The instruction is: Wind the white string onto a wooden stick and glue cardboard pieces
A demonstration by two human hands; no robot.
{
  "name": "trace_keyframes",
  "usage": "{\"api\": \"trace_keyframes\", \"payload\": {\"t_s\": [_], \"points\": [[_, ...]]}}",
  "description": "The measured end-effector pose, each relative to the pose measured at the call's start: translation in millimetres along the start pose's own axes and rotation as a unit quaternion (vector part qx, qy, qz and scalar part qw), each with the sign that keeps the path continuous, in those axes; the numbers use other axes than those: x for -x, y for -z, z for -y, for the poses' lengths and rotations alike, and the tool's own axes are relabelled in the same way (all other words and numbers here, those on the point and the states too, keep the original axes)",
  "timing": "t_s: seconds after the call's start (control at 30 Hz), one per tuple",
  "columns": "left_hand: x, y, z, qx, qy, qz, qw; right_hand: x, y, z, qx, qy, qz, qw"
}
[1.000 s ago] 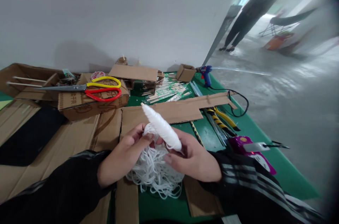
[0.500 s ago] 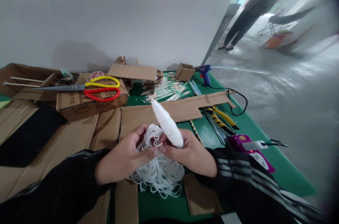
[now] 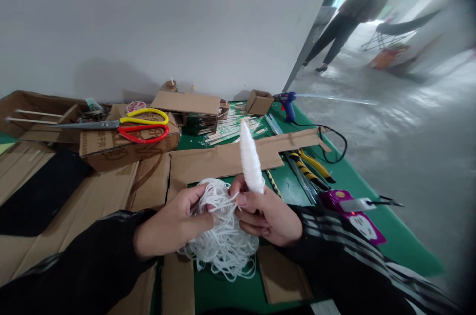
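A loose, tangled bundle of white string hangs low over the green table in front of me. My left hand is closed around the upper left part of the bundle. My right hand holds a white string-wound cone, its narrow tip pointing up. Between that hand's thumb and forefinger a strand of the string is pinched, running over from the bundle. The lower end of the cone is hidden by the right hand.
Scissors with yellow and red handles lie on a cardboard box at left. A blue glue gun, pliers and a purple power strip are on the right. A person stands beyond the table.
My right hand has turned the cone from leaning left to nearly upright and pulled a strand out to the right. The left hand stays at the bundle.
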State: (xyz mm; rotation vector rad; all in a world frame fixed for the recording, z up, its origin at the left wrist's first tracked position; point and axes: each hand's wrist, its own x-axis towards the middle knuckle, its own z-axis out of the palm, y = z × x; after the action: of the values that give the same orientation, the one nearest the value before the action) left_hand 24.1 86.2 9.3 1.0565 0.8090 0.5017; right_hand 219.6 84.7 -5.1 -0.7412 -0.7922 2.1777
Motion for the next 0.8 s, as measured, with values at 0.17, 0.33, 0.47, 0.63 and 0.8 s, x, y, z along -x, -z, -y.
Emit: {"api": "trace_keyframes", "payload": {"t_s": [0.17, 0.33, 0.47, 0.63, 0.8], "points": [[2.3, 3.2, 2.6, -0.106, -0.084, -0.080, 0.988, -1.0, -1.3, 2.8, 0.014, 0.006, -0.031, 0.999], [4.4, 1.5, -1.5, -0.375, -0.242, -0.238, 0.863, -1.4, -4.7, 0.6, 0.056, -0.001, -0.049, 0.997], [2.5, -1.2, -5.7, -0.395, -0.201, -0.148, 0.884, -2.3, -5.4, -3.1, 0.084, 0.002, -0.063, 0.994], [-0.8, -0.5, -4.2, -0.258, -0.148, -0.097, 0.950, -3.2, -4.8, -3.6, 0.116, 0.009, -0.062, 0.991], [2.3, -1.4, -3.4, -0.190, -0.116, -0.110, 0.969, -3.2, -3.2, -2.9, 0.164, 0.013, -0.068, 0.984]]}}
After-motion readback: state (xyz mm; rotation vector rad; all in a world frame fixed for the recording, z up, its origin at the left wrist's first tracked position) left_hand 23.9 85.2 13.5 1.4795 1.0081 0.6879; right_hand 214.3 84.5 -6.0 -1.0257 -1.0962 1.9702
